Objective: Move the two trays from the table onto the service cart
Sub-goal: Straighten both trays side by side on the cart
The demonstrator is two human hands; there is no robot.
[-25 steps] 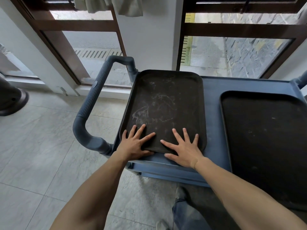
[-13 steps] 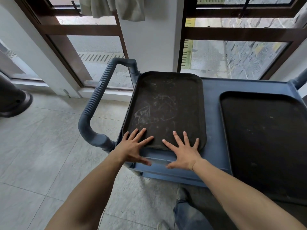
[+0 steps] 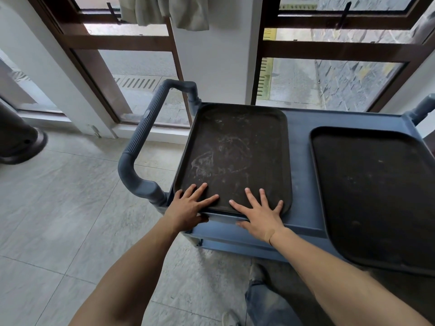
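A: Nearest first, what's at 6 o'clock?

B: Person's two bare forearms coming up from the bottom edge, plus a jeans leg and a shoe tip below, over pale grey stone floor tiles (image 3: 58, 208).

A: Hands?

B: Left hand (image 3: 188, 207) at approx 7 o'clock of the scuffed dark brown rectangular plastic tray (image 3: 235, 158), palm down, fingers spread flat on the tray's near-left corner, thumb tucked under by the near rim. Right hand (image 3: 261, 214) at 5 o'clock of same tray, fingers fanned wide, tips over the near rim, thumb stretched out along the cart edge. Neither one is wrapped round anything, both lie flat.

A: Where's that tray sitting?

B: On the top shelf of the blue-grey plastic service cart (image 3: 300, 165), left end, near rim just inside the cart's front edge. White scratch marks in its middle.

A: 2nd tray?

B: Cleaner dark brown rectangular plastic tray (image 3: 376, 196) at 3 o'clock, also on the cart top, w/ a strip of blue shelf between the two. Its near corner reaches the cart's front edge; can't tell if it overhangs.

A: Further out?

B: Ribbed blue-grey cart handle (image 3: 143, 128) at 10 o'clock of the scuffed tray. Dark round base (image 3: 18, 142) on the floor at 9 o'clock, partly cut off. Beyond, at 12, white wall pillar (image 3: 211, 55) between brown-framed windows (image 3: 117, 42), w/ pale cloth (image 3: 164, 10) hanging at the top.
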